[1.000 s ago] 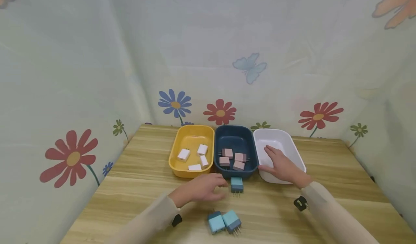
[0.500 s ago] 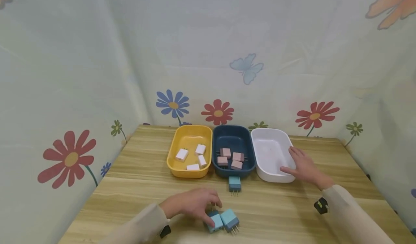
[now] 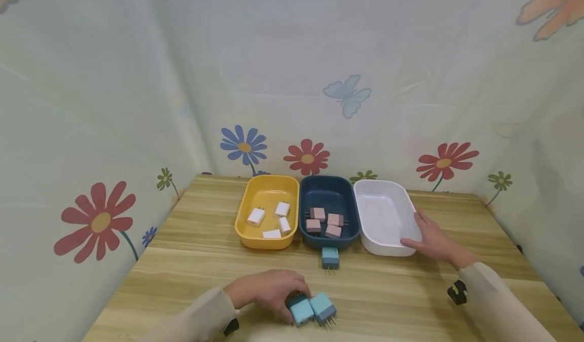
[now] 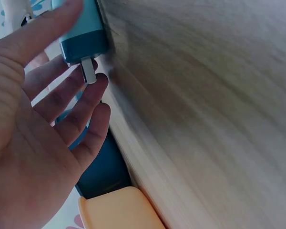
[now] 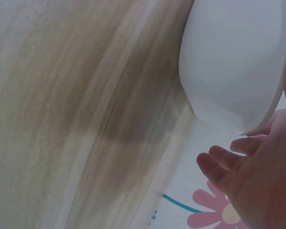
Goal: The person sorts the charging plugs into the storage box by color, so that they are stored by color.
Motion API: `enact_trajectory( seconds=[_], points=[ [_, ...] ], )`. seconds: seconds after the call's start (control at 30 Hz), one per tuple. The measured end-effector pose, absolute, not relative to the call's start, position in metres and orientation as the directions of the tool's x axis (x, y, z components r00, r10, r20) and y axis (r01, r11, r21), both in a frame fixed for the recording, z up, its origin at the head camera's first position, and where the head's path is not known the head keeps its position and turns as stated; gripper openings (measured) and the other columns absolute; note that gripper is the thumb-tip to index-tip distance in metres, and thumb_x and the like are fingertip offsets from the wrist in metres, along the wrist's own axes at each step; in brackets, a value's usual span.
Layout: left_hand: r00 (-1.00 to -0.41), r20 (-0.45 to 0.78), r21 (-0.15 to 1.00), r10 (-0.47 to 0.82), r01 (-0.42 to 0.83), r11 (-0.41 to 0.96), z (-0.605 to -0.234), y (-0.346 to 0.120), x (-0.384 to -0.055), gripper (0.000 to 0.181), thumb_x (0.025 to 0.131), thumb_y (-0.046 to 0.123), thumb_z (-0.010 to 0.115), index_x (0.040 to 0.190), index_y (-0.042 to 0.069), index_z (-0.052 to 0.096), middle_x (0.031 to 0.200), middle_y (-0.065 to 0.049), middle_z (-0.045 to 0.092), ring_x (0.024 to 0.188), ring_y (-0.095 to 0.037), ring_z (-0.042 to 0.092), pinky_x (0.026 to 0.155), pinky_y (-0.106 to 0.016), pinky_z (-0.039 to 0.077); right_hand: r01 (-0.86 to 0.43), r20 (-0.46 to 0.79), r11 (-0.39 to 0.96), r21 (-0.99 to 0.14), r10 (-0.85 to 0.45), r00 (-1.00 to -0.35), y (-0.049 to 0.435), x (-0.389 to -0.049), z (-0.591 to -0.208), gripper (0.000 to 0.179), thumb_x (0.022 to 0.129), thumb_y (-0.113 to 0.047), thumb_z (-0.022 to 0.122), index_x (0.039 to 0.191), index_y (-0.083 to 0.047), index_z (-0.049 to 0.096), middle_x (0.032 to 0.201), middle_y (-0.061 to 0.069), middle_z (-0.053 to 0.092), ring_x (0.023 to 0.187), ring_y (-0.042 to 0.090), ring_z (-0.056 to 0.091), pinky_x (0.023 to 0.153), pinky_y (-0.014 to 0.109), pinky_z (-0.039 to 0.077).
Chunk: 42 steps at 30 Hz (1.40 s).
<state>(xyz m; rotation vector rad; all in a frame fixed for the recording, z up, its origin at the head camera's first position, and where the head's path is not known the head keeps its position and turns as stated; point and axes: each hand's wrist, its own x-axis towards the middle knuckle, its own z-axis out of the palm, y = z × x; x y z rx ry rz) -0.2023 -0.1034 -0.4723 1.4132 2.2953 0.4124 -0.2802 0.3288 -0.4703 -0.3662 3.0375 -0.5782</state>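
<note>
Held teal plug (image 3: 302, 312): prongs mostly hidden by the left hand (image 3: 271, 290) in head view; left wrist view shows a prong, but the plug's far end is cut off by the frame. Right hand (image 3: 431, 238): some fingers hidden behind the white bin (image 3: 382, 215); sleeves cut off at the bottom.

Left grip: thumb and fingers curled round the plug, on the tabletop (image 3: 196, 251). Right grip: loosely spread against the white bin's 4 o'clock corner; how firmly, can't tell.

From the held plug: yellow bin (image 3: 262, 197) at 11, four white plugs (image 3: 256, 217), one partly hidden by the near wall; blue bin (image 3: 326, 192) past 12, four pink plugs (image 3: 317, 214); white bin between 1 and 2. Second teal plug (image 3: 323, 307) just beside at 3; third teal plug (image 3: 330, 257) at 1, near the blue bin's front wall, contact unclear.
</note>
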Motion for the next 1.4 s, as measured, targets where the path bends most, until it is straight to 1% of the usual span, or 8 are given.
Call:
enact_trajectory(
  seconds=[0.23, 0.5, 0.63, 0.77, 0.93, 1.03, 1.17, 1.4],
  points=[
    [-0.391, -0.171, 0.421, 0.905, 0.801, 0.425, -0.474, -0.103, -0.206, 0.044, 0.071, 0.032, 0.071, 0.111, 0.028, 0.055, 0.105, 0.017, 0.051, 0.093, 0.003, 0.045, 0.08, -0.019, 0.039, -0.212, -0.009, 0.889, -0.406, -0.235, -0.972, 0.331, -0.278, -0.47, 0.107, 0.072, -0.058, 0.058, 0.136, 0.009, 0.004, 0.138, 0.031, 0.004, 0.121, 0.05, 0.012, 0.09, 0.062, 0.017],
    [-0.498, -0.147, 0.43, 0.854, 0.746, 0.509, -0.463, -0.111, -0.218, 0.041, 0.07, 0.033, 0.073, 0.106, 0.027, 0.054, 0.1, 0.018, 0.051, 0.088, -0.001, 0.048, 0.076, -0.021, 0.041, -0.219, -0.004, 0.873, -0.435, -0.246, -0.969, 0.329, -0.275, -0.466, 0.109, 0.072, -0.057, 0.06, 0.136, 0.008, 0.001, 0.138, 0.032, 0.004, 0.12, 0.05, 0.014, 0.091, 0.062, 0.018],
    [-0.531, -0.107, 0.411, 0.841, 0.746, 0.523, -0.451, -0.111, -0.224, 0.041, 0.07, 0.036, 0.072, 0.105, 0.025, 0.054, 0.097, 0.018, 0.052, 0.084, -0.002, 0.049, 0.074, -0.02, 0.042, -0.225, 0.003, 0.866, -0.446, -0.25, -0.968, 0.331, -0.276, -0.469, 0.11, 0.071, -0.058, 0.06, 0.137, 0.007, 0.0, 0.138, 0.031, 0.004, 0.12, 0.049, 0.015, 0.09, 0.062, 0.019],
    [-0.543, -0.051, 0.376, 0.838, 0.767, 0.52, -0.439, -0.103, -0.23, 0.042, 0.071, 0.043, 0.068, 0.105, 0.023, 0.054, 0.097, 0.016, 0.051, 0.083, -0.002, 0.049, 0.073, -0.019, 0.042, -0.229, 0.014, 0.86, -0.457, -0.25, -0.968, 0.334, -0.279, -0.474, 0.112, 0.07, -0.06, 0.059, 0.137, 0.005, -0.001, 0.139, 0.03, 0.005, 0.121, 0.048, 0.016, 0.091, 0.061, 0.019],
    [-0.544, -0.004, 0.38, 0.839, 0.775, 0.504, -0.427, -0.087, -0.239, 0.042, 0.074, 0.046, 0.065, 0.107, 0.023, 0.052, 0.097, 0.015, 0.05, 0.082, -0.001, 0.048, 0.071, -0.017, 0.042, -0.242, 0.041, 0.843, -0.48, -0.255, -0.966, 0.334, -0.279, -0.476, 0.108, 0.072, -0.054, 0.062, 0.137, 0.006, 0.0, 0.138, 0.031, 0.006, 0.121, 0.049, 0.016, 0.091, 0.062, 0.018],
    [-0.547, 0.024, 0.345, 0.837, 0.79, 0.507, -0.423, -0.074, -0.243, 0.043, 0.074, 0.049, 0.063, 0.107, 0.023, 0.052, 0.097, 0.015, 0.05, 0.081, 0.0, 0.047, 0.07, -0.017, 0.042, -0.223, 0.025, 0.845, -0.485, -0.242, -0.97, 0.334, -0.279, -0.477, 0.108, 0.072, -0.055, 0.062, 0.138, 0.004, -0.001, 0.139, 0.03, 0.005, 0.121, 0.049, 0.015, 0.091, 0.061, 0.018],
    [-0.553, 0.039, 0.306, 0.832, 0.8, 0.517, -0.422, -0.056, -0.251, 0.048, 0.073, 0.053, 0.061, 0.109, 0.023, 0.05, 0.098, 0.014, 0.05, 0.081, -0.001, 0.046, 0.07, -0.016, 0.042, -0.196, 0.0, 0.848, -0.492, -0.225, -0.974, 0.333, -0.278, -0.48, 0.111, 0.07, -0.058, 0.06, 0.138, 0.002, -0.002, 0.139, 0.029, 0.004, 0.122, 0.048, 0.014, 0.091, 0.061, 0.018],
    [-0.555, 0.039, 0.291, 0.831, 0.802, 0.522, -0.413, -0.027, -0.267, 0.05, 0.074, 0.054, 0.058, 0.111, 0.023, 0.049, 0.098, 0.013, 0.049, 0.082, -0.002, 0.046, 0.072, -0.016, 0.041, -0.212, 0.017, 0.839, -0.501, -0.235, -0.972, 0.331, -0.277, -0.481, 0.108, 0.072, -0.052, 0.063, 0.138, 0.004, -0.001, 0.139, 0.03, 0.005, 0.122, 0.048, 0.015, 0.092, 0.061, 0.018]
  ],
)
